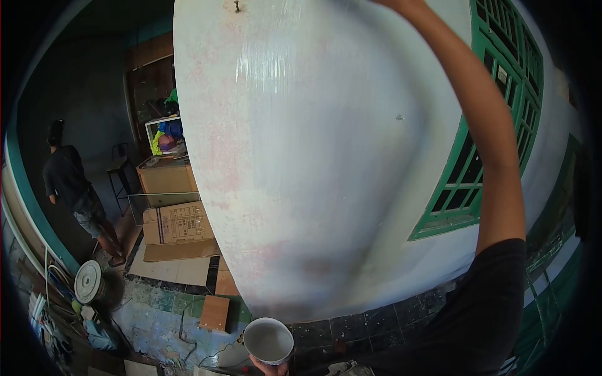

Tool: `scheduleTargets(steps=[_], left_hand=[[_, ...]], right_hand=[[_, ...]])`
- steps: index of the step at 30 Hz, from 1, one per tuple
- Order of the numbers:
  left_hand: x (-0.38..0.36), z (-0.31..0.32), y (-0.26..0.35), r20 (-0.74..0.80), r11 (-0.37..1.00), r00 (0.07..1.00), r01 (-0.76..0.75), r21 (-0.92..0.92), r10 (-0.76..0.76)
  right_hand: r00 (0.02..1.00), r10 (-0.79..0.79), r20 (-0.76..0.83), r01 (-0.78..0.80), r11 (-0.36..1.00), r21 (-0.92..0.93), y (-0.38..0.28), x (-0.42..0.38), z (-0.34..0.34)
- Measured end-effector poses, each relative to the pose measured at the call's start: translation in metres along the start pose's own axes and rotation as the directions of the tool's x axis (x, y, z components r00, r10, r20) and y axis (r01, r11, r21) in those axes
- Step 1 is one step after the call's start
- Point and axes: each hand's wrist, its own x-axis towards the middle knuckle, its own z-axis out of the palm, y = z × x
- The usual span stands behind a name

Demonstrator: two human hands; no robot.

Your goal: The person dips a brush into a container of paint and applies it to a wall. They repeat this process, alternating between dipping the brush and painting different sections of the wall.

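My left hand (268,367) is wrapped round the underside of a round white bowl (268,340) at the bottom centre. White stuff shows inside the bowl. My right arm stretches up along the right side, and only the wrist end of my right hand (394,3) reaches into view at the top edge. Its fingers and anything they hold are out of frame. Behind is a white wall (301,156) with wet, shiny streaks near the top and pinkish patches on its left part.
A green-framed window (461,169) is on the right. At the left, another person (69,178) stands in a darker room. Flattened cardboard (179,225), a lidded bucket (89,282) and a brown square piece (214,313) lie or stand on the floor. A nail (237,7) sticks out of the wall.
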Motion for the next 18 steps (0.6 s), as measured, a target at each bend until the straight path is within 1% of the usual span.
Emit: scheduleTargets(steps=[1,2,3,4,5,6,7,8,9,10,11,12,13,14,15,16,17,18], left_hand=[[-0.002,0.0,0.002,0.006,1.0,1.0,-0.003,0.0,0.003],[-0.002,-0.001,0.003,0.02,1.0,1.0,-0.005,-0.003,0.005],[-0.002,0.0,0.004,0.035,1.0,0.999,-0.01,0.001,0.01],[0.011,-0.031,-0.001,-0.001,0.997,1.0,0.003,-0.072,-0.003],[0.006,-0.021,0.005,0.013,0.988,1.0,0.02,-0.155,-0.018],[0.007,-0.008,0.011,-0.057,0.984,0.998,0.002,-0.178,-0.012],[0.007,-0.001,0.015,-0.062,0.982,0.998,0.001,-0.188,-0.013],[0.005,0.019,0.022,-0.067,0.98,0.998,0.001,-0.198,-0.014],[0.01,0.013,0.023,-0.068,0.985,0.998,0.005,-0.173,-0.017],[0.015,0.008,0.025,-0.069,0.989,0.997,0.01,-0.148,-0.021],[0.019,0.015,0.032,-0.077,0.993,0.997,0.0,-0.116,-0.009],[0.022,0.023,0.037,-0.071,0.997,0.997,-0.006,-0.079,0.0],[0.023,0.024,0.039,-0.034,0.998,0.999,-0.029,-0.06,0.027],[0.025,0.025,0.041,0.013,0.998,0.999,-0.048,-0.039,0.048],[0.027,0.026,0.043,0.069,0.998,0.995,-0.064,-0.019,0.065],[0.029,0.03,0.046,0.076,0.998,0.996,-0.042,-0.041,0.045],[0.027,0.037,0.049,0.087,0.998,0.996,-0.018,-0.064,0.023],[0.025,0.04,0.049,0.097,0.996,0.995,0.009,-0.089,0.0]], right_hand=[[0.991,0.012,0.135,-0.023,0.997,0.077,-0.016,-0.015,0.008],[0.962,0.013,0.274,-0.058,0.986,0.157,-0.047,-0.038,0.017],[0.911,-0.002,0.412,-0.109,0.963,0.246,-0.082,-0.068,0.032],[0.932,-0.135,0.336,0.174,0.981,-0.089,-0.125,-0.107,0.054],[0.966,-0.199,0.165,0.221,0.967,-0.13,-0.163,-0.137,0.066],[0.978,-0.117,0.175,0.113,0.993,0.035,-0.194,-0.16,0.063],[0.979,-0.055,0.196,0.013,0.978,0.209,-0.219,-0.178,0.057],[0.96,0.065,0.274,-0.172,0.905,0.388,-0.24,-0.188,0.044],[0.97,0.175,0.167,-0.239,0.8,0.551,-0.258,-0.194,0.037],[0.756,0.499,0.423,-0.649,0.494,0.578,-0.292,-0.192,0.01],[0.714,0.598,0.365,-0.688,0.5,0.526,-0.312,-0.193,-0.005],[0.662,0.66,0.355,-0.714,0.411,0.567,-0.324,-0.203,-0.02],[0.585,0.688,0.429,-0.763,0.287,0.579,-0.336,-0.207,-0.041],[0.518,0.697,0.496,-0.779,0.144,0.611,-0.348,-0.229,-0.059],[0.537,0.65,0.538,-0.744,0.063,0.666,-0.358,-0.242,-0.068],[0.553,0.6,0.578,-0.708,-0.027,0.705,-0.368,-0.255,-0.077],[0.649,0.498,0.575,-0.632,-0.067,0.772,-0.378,-0.255,-0.084],[0.686,0.424,0.591,-0.594,-0.143,0.792,-0.387,-0.246,-0.083]])
